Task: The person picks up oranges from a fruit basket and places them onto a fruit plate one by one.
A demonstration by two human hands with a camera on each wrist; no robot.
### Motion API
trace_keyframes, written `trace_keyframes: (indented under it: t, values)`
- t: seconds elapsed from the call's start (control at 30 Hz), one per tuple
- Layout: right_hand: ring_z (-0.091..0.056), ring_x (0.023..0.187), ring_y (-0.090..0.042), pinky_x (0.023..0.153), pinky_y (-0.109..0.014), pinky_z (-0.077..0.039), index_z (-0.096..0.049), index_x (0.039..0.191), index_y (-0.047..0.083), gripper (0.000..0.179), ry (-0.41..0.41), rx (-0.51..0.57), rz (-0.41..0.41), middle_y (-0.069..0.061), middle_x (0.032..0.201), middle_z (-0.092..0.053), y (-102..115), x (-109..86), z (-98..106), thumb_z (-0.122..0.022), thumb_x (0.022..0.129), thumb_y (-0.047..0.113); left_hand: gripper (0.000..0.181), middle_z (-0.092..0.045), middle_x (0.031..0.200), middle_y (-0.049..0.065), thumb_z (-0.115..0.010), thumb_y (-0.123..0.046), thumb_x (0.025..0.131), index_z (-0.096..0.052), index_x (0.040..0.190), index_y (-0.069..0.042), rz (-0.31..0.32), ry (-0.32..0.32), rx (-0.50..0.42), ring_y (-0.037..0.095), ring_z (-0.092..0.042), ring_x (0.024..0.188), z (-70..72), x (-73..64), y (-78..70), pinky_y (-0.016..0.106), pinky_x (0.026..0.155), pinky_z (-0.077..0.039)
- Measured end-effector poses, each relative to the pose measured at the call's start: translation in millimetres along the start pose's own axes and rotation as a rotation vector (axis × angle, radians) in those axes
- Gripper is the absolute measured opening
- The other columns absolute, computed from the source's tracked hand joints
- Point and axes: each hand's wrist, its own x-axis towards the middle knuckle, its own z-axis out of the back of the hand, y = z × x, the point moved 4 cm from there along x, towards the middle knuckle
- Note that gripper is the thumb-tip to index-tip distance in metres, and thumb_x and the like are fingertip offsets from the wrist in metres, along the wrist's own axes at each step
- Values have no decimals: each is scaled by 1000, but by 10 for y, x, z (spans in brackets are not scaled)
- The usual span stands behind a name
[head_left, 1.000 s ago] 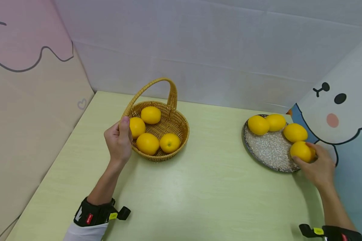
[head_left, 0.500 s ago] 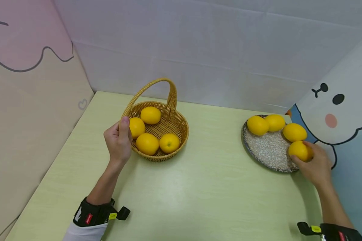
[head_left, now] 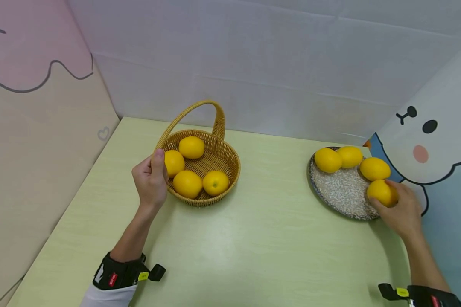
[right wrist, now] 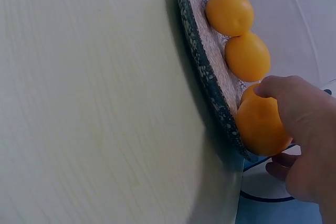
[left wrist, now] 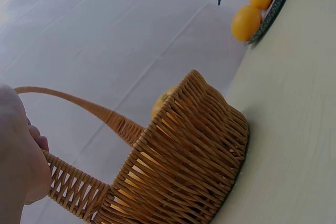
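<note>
My left hand [head_left: 150, 179] grips the handle of a woven wicker basket [left wrist: 178, 156], which stands on the table at the left. Several yellow lemons [head_left: 187, 183] lie inside it. At the right, my right hand [head_left: 401, 211] holds a lemon [right wrist: 262, 124] between thumb and fingers, at the near right rim of a speckled plate [head_left: 342, 194]. Behind that lemon, others lie along the plate's far side: one lemon [head_left: 375, 169] close by the held one, and a pair with a lemon [head_left: 328, 160] at the left. My right fingers are partly hidden behind the held lemon.
The pale green tabletop [head_left: 253, 238] stretches between basket and plate. A white cloth backdrop [head_left: 253, 64] rises behind the table. Printed panels stand at both sides, the right panel [head_left: 445, 140] close to the plate and my right hand.
The right hand and its lemon have shifted very slightly left in the head view, along with the plate. The left hand keeps its grip on the basket handle.
</note>
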Motion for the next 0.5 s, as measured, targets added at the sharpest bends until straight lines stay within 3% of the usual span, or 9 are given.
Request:
trace_keyframes:
  t: [0.3, 0.5]
  values:
    - [-27, 133, -58, 94, -74, -24, -38, 155, -8, 80, 39, 19, -47, -36, 157, -26, 0, -4, -14, -71, 95, 33, 59, -32, 43, -8, -53, -16, 106, -35, 53, 2, 2, 3, -10, 6, -29, 34, 1, -1, 2, 19, 30, -18]
    - [-29, 131, -56, 93, -73, -25, -40, 154, -5, 76, 19, 46, -26, -36, 155, -29, 28, 20, 47, -70, 94, 31, 59, -32, 43, -8, -53, -16, 106, -36, 53, 2, 3, 5, -6, 6, -29, 34, -2, 1, 4, 19, 30, -18]
